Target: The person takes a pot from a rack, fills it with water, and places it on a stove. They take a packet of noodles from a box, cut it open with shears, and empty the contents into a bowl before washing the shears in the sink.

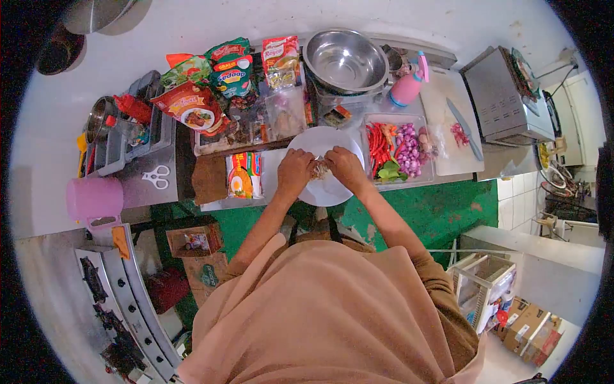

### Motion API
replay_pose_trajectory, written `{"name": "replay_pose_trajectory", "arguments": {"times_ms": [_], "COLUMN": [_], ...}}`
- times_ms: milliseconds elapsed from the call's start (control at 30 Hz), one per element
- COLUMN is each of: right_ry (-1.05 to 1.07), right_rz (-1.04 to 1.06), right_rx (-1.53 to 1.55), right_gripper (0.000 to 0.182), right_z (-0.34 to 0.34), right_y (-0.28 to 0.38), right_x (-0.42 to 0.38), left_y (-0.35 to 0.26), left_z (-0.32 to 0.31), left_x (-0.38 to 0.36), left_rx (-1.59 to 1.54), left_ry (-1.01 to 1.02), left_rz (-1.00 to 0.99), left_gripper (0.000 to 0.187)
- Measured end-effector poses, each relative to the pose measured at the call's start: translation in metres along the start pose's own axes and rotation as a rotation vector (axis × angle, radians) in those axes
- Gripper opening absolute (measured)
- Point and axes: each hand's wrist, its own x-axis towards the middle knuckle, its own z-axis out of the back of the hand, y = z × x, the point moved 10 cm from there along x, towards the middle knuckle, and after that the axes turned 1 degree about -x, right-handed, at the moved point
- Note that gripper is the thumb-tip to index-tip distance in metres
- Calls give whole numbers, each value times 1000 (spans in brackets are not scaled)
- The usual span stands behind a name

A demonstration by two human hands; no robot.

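My left hand [295,173] and my right hand [345,168] meet over a round white plate [325,139]. The fingers of both hands are pinched around a small, clear-looking packet [318,168] with pale brown bits in or below it; its exact kind is too small to make out. Left of the plate lies an instant noodle packet [244,176]. To the right, a clear tray [400,150] holds red chilies [378,142], shallots [409,147] and green leaves [389,171].
Behind the plate stand a steel bowl [345,57] and several seasoning pouches [281,61]. A knife [465,128] rests on the cutting board [441,105], near a pink spray bottle [408,86]. White scissors [156,177] and a pink jug [96,198] are at left.
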Motion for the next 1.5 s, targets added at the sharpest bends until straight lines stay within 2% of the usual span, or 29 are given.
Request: {"name": "replay_pose_trajectory", "arguments": {"times_ms": [100,167,300,500,600,667,733,800,900,1000,1100,1167,1267,1333,1400,1500], "right_ry": [-81,-81,-85,-167,-55,-67,-79,-178,-139,-27,-85,-120,-106,-62,-42,-87], "right_rz": [13,40,50,103,58,61,67,99,107,59,75,89,114,122,42,37], "right_rx": [8,9,23,53,-22,4,30,31,52,-3,-51,-31,-30,-48,-55,-76], "right_gripper": [6,6,6,7,7,7,8,3,5,7,11,10,9,9,8,7], "right_z": [8,6,11,8,-6,-1,2,10,0,-6,9,5,1,-6,-10,-3], "right_y": [2,2,11,10,4,6,10,16,11,7,22,21,20,17,8,13], "right_x": [2,2,3,0,3,1,1,1,2,0,-1,-3,-5,-7,-8,-8], "left_y": [-3,-1,-2,-1,-5,-1,0,0,-7,-2,3,-9,-6,-5,0,-3], "left_z": [0,1,3,-11,-6,3,-4,-10,-6,2,-8,-12,-3,-4,-11,-19], "left_x": [3,4,4,3,2,1,2,1,0,0,-2,-2,-1,-4,-7,-7], "left_rx": [-22,-57,-73,-9,-11,-2,5,12,31,37,20,64,58,34,10,6], "left_ry": [-36,38,4,65,45,2,22,40,36,40,54,22,30,41,50,52], "left_rz": [-38,88,94,3,2,71,57,45,10,109,107,-20,83,93,104,60], "left_gripper": [12,12,13,13,13,13,12,12,11,11,11,11,11,11,11,11]}}
